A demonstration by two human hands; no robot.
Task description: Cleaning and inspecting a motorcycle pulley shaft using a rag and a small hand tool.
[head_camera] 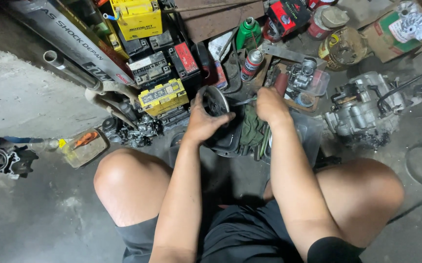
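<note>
The left hand [205, 122] is wrapped around a round metal disc [216, 101], fingers curled over its lower rim and thumb up along the left edge — clamped on it, with the disc tilted so that its grey face shows. The right hand [271, 104] is closed around a thin metal tool [244, 102] whose tip reaches left to the disc; how it meets the disc is too small to tell. Both hands are over a dark pan [223, 145] on the concrete floor [40, 214], between the person's bare knees. A green rag [251, 129] hangs just under the right hand, touching the pan's right side, and a clear plastic tray [309, 134] lies beside it, partly under the right forearm.

Beyond the hands, a spray can [251, 64] with a red band stands upright, with a green bottle [248, 32] behind it. Left of those is a heap of batteries — a yellow battery [163, 96] lies nearest the left hand, black ones stacked above it. To the right, an engine block [364, 108] sits on the floor, well apart from the right hand. Far left, a small plastic tub [84, 147] holds an orange-handled tool, near the left knee.
</note>
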